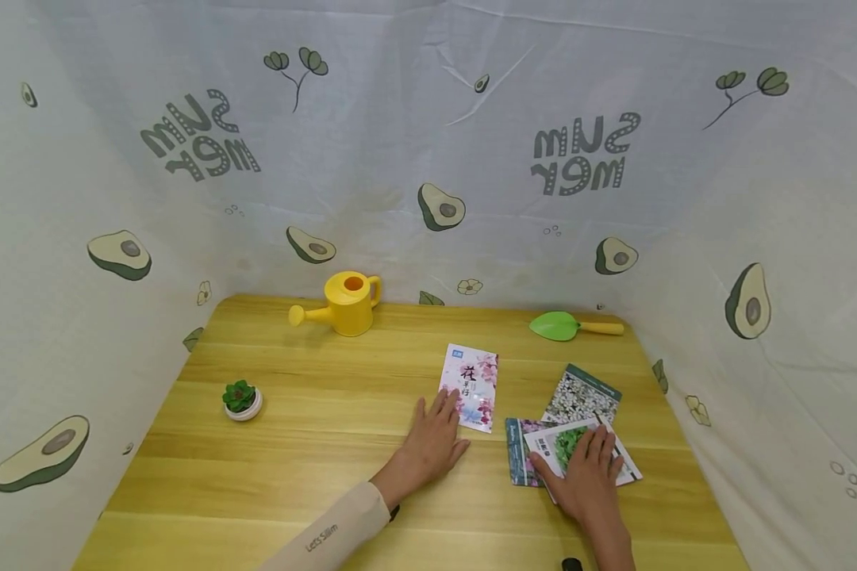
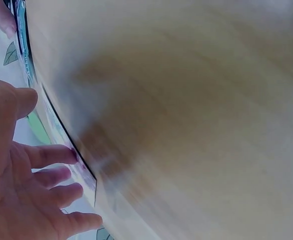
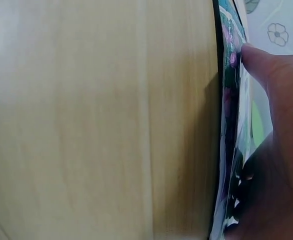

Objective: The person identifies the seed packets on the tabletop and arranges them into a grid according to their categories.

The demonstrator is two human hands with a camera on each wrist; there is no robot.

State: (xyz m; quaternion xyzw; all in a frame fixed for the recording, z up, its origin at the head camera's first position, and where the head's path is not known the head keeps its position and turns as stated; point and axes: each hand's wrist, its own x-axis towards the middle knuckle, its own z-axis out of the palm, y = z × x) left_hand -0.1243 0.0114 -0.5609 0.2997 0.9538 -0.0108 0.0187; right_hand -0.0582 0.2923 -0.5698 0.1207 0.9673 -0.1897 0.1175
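A white seed packet with pink blossoms (image 1: pixel 478 377) lies flat on the wooden table. My left hand (image 1: pixel 431 440) has its fingers extended, their tips on the packet's lower left side; the left wrist view shows the fingers at its edge. My right hand (image 1: pixel 589 480) rests spread on a white packet with green leaves (image 1: pixel 567 444), partly covering it. Beneath that one is a purple-flowered packet (image 1: pixel 516 456), seen edge-on in the right wrist view, with the thumb (image 3: pixel 259 60) at the stack's side. A packet with small white flowers (image 1: pixel 578 396) is partly overlapped just behind.
A yellow watering can (image 1: pixel 350 305) stands at the back of the table, left of centre. At the back right lies a green trowel (image 1: pixel 557 326) with a yellow handle. A small potted succulent (image 1: pixel 241 399) sits on the left. Printed cloth (image 1: pixel 371 174) encloses the table.
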